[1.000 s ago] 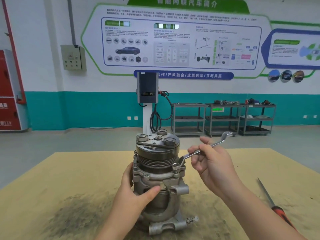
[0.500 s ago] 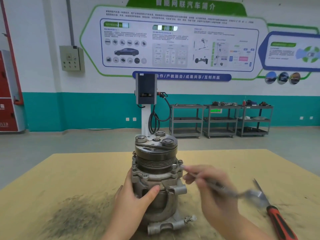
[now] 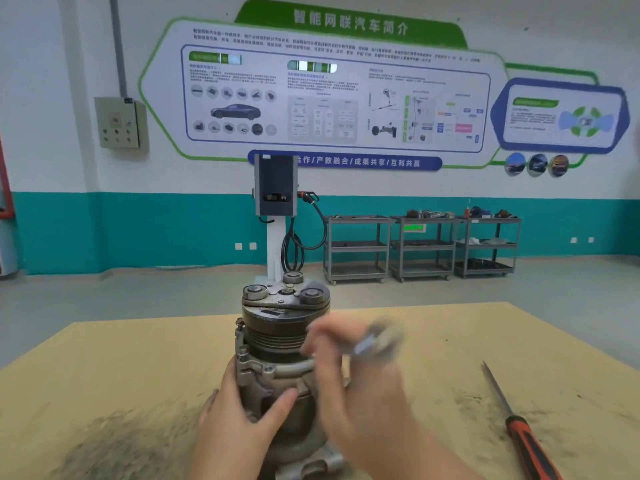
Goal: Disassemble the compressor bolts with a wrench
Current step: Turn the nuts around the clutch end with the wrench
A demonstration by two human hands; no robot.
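The compressor (image 3: 277, 355) stands upright on the tabletop (image 3: 104, 375), and I judge it heavy, rigid and greasy, best braced low on its cast body. My left hand (image 3: 239, 424) grips it there, fingers curled round the housing. My right hand (image 3: 346, 362), badly blurred, holds the wrench (image 3: 375, 341) just beside the pulley; finger spread I cannot tell. A screwdriver (image 3: 519, 427) lies well apart

Around the compressor (image 3: 284, 344) the left hand (image 3: 239, 414) blocks its near left side, the blurred right hand (image 3: 349, 379) crowds its right, and a screwdriver (image 3: 516, 427) lies well right of it on the table (image 3: 104, 375).
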